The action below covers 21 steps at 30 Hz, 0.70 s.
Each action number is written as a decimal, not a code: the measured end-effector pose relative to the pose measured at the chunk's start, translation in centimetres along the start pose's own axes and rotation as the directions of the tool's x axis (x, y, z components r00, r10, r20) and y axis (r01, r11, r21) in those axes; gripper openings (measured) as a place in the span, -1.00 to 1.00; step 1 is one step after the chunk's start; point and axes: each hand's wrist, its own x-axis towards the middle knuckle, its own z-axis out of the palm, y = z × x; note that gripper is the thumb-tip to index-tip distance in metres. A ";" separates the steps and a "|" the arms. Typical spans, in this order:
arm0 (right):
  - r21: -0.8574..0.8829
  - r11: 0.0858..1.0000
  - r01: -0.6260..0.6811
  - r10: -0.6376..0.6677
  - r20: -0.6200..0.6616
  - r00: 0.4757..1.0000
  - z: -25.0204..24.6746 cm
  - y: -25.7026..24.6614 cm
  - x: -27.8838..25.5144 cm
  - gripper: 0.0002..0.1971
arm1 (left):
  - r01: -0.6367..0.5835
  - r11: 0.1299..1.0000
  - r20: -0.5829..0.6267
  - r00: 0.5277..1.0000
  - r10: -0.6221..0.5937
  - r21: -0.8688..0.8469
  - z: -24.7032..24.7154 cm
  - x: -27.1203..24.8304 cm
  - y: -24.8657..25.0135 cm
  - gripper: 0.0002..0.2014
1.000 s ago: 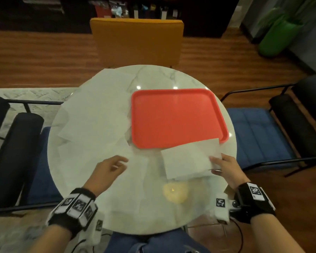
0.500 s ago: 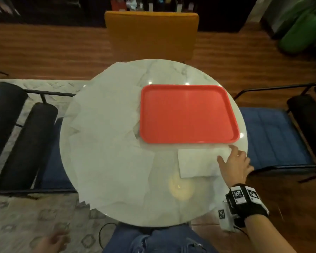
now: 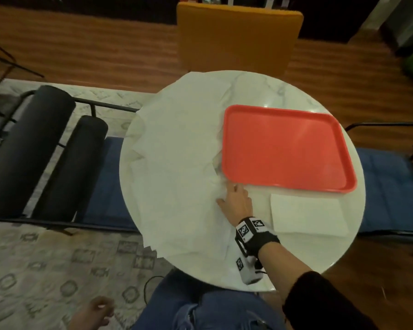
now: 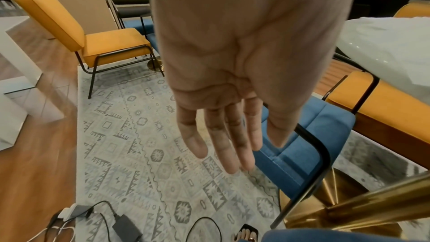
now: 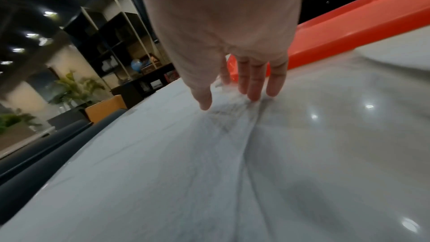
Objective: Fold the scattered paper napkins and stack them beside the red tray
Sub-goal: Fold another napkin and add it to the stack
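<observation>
**Reaching for the next napkin beside the tray**

The right hand [image 3: 236, 201] lies on the tabletop [image 3: 296, 258] with its fingers [image 5: 256, 84] straight and released, tips touching the edge of an unfolded napkin [image 3: 177, 167] just at the near-left corner of the red tray [image 3: 286, 146]. Nothing is gripped. One folded napkin [image 3: 308, 214] already lies beside the tray's near edge. The left hand [image 4: 232, 80] hangs off the tabletop over the rug [image 4: 139, 154], fingers straight and slack, holding nothing.

The unfolded sheets overlap across the left half of the tabletop and one hangs over the near rim. Dragging with flat fingertips could pull several at once, bunch the thin paper, or slide the overhanging one to the floor. With only one hand at work, the sheet may also crease unevenly.

The head view shows the whole layout and the folded napkin's place. The right wrist view shows the paper already wrinkling under the fingertips, and the left wrist view alone makes plain that the left palm is empty.
</observation>
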 end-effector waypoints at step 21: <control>0.481 0.864 0.148 -0.072 -0.173 0.982 -9.3 -2.0 -4.7 -0.72 | -0.770 0.570 0.172 0.626 0.760 0.285 -5.2 -2.4 22.6 -0.80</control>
